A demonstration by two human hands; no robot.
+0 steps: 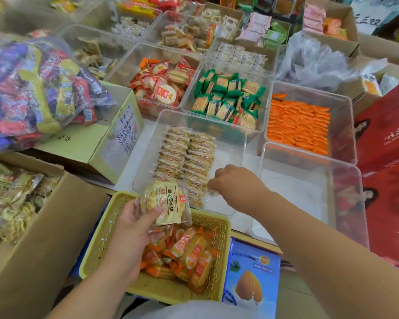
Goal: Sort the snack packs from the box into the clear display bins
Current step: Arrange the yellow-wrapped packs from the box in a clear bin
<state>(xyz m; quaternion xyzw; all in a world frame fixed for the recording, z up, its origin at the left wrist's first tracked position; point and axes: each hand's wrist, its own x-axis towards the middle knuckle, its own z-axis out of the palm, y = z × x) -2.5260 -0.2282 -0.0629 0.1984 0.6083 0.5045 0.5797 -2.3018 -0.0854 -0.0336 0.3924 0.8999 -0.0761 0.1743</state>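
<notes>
Currently, left hand (134, 223) grips a stack (167, 202), thumb across its front, above the basket (97, 247). At its 2 o'clock, right hand (236, 183) pinches a pack (213, 194) with curled fingers (215, 184) inside the bin (229, 155).

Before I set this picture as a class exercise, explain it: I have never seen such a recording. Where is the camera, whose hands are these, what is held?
One picture, from a wide-angle camera worn on a person's head, looking down at their own bare hands; no machine. The left hand holds a pale yellow biscuit pack by a yellow basket of orange-wrapped snacks. The right hand reaches into a clear bin, fingertips at its rows of packs; whether it pinches one is unclear. Further bins hold green packs and orange packs; a cardboard box stands at left.
</notes>
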